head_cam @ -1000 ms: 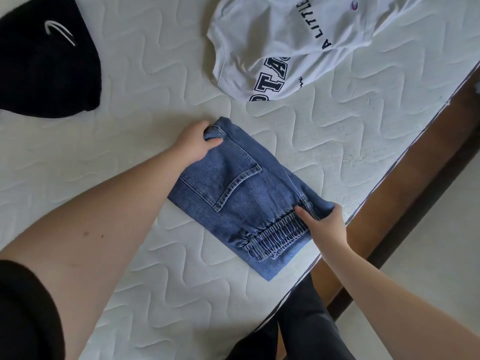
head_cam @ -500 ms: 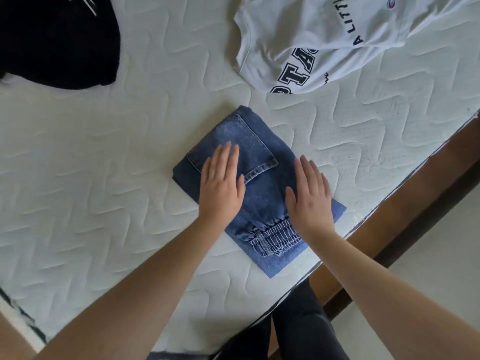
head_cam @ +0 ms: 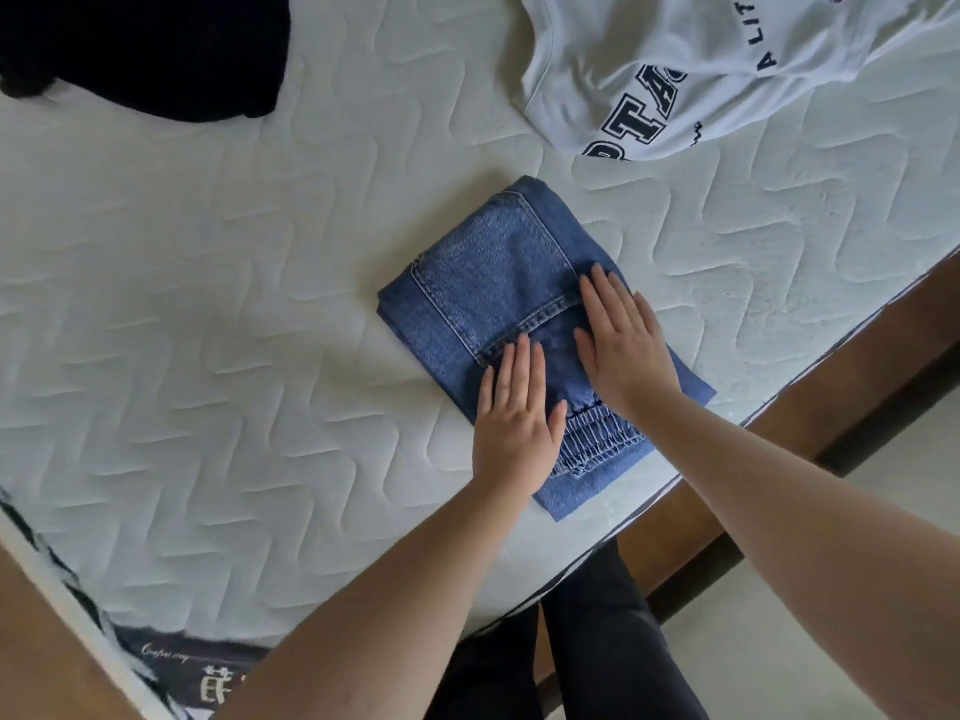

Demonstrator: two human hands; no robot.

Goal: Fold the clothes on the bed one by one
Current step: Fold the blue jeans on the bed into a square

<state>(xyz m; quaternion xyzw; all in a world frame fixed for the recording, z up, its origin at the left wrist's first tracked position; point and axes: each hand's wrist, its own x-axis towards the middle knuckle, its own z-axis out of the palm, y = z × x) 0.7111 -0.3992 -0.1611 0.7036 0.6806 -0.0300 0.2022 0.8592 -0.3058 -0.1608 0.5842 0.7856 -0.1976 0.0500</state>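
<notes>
Left hand (head_cam: 514, 415): fingers straight, together, flat on jeans (head_cam: 483, 288).
Right hand (head_cam: 623, 345): fingers straight, slightly spread, pressing jeans.
Pocket (head_cam: 488, 283): just beyond both fingertips.

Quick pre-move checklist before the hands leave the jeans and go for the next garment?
1. Jeans folded into a compact stack: ok.
2. Left hand flat on the denim, gripping nothing: ok.
3. Right hand flat on the denim, gripping nothing: ok.
4. Jeans fully on the mattress: ok, though their near corner lies close to the edge.
5. White sweatshirt unfolded, apart from the jeans: ok.
6. Black garment folded or not: cannot tell, partly out of view.
</notes>
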